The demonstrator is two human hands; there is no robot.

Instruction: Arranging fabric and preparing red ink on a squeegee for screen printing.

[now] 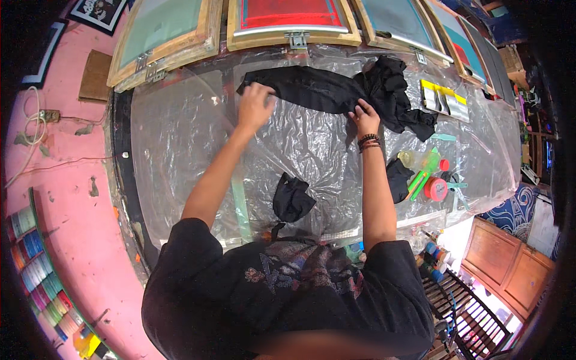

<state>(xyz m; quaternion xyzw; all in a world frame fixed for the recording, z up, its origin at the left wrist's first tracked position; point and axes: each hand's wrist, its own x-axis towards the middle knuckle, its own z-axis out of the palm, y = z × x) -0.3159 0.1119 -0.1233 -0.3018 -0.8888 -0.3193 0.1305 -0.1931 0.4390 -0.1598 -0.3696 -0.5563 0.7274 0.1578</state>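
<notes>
A long strip of folded black cloth (307,87) lies across the plastic-covered table (174,120), joining or touching a crumpled black cloth heap (389,87) at its right. My left hand (255,105) is at the strip's left end, fingers bent and closed on it. My right hand (365,118), with bracelets at the wrist, grips the strip's lower edge near its right end with bent fingers. Smaller black cloth pieces (293,198) lie nearer me, one (397,180) partly behind my right forearm.
Wood-framed screens (282,18) line the back edge. A yellow-edged tool (444,102) lies right of the heap; green-handled tools (422,180), a jar and a red round container (435,189) sit at the right. Coloured rolls or cans (36,258) line the pink surface at left.
</notes>
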